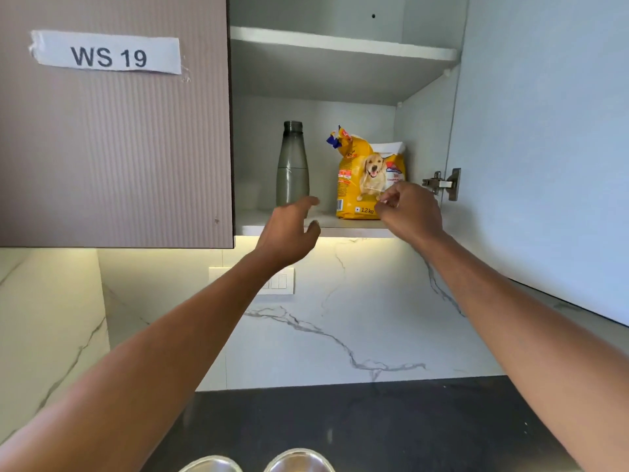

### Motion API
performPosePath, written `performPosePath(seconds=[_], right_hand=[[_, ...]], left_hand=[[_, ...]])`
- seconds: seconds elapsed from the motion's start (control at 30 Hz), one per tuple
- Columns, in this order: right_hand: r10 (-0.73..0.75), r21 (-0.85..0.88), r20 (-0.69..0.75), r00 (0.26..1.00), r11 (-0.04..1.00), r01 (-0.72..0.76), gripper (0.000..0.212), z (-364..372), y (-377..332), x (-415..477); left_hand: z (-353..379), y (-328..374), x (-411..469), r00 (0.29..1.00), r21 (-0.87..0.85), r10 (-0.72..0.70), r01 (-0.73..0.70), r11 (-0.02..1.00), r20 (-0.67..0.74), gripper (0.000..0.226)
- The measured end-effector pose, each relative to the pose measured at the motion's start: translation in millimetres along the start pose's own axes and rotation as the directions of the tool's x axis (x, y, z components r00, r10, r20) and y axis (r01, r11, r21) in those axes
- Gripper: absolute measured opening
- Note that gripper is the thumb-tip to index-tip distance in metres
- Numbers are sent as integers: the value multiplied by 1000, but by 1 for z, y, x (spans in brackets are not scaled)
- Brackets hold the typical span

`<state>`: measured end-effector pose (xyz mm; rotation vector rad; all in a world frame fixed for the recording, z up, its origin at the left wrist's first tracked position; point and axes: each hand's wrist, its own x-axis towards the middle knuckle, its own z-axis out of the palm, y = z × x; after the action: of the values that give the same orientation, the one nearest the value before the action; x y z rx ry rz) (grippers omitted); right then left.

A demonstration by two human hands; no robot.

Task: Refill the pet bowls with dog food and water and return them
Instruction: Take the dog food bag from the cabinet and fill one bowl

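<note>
A yellow dog food bag (364,175) with a dog picture stands on the lower shelf (326,222) of an open wall cabinet. A grey water bottle (292,163) stands to its left. My left hand (289,233) is raised just below and in front of the bottle, fingers apart, holding nothing. My right hand (410,211) is at the bag's lower right corner with its fingers curled; whether it touches the bag is unclear. Two steel bowls (211,464) (299,460) sit on the dark counter at the bottom edge, mostly cut off.
The right cabinet door (544,148) is swung open, its hinge (442,182) beside my right hand. The shut left door (115,148) carries a "WS 19" label. An upper shelf (340,44), a marble backsplash with a switch plate (282,282) and a black counter (340,420) are also in view.
</note>
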<state>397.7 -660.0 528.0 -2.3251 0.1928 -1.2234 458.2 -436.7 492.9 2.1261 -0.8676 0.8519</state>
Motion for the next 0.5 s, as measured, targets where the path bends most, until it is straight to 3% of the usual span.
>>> performPosePath(seconds=[0.27,0.5], right_hand=[[3,35,-142,990,999,2,38,41,13,69],[129,23,-107,986,992,-127,58,55,35,139]], left_hand=[[21,-14,56,956,15,-128,137,990,-263,19],[64,-1,126,966,-66,-245,240,969,-81,21]])
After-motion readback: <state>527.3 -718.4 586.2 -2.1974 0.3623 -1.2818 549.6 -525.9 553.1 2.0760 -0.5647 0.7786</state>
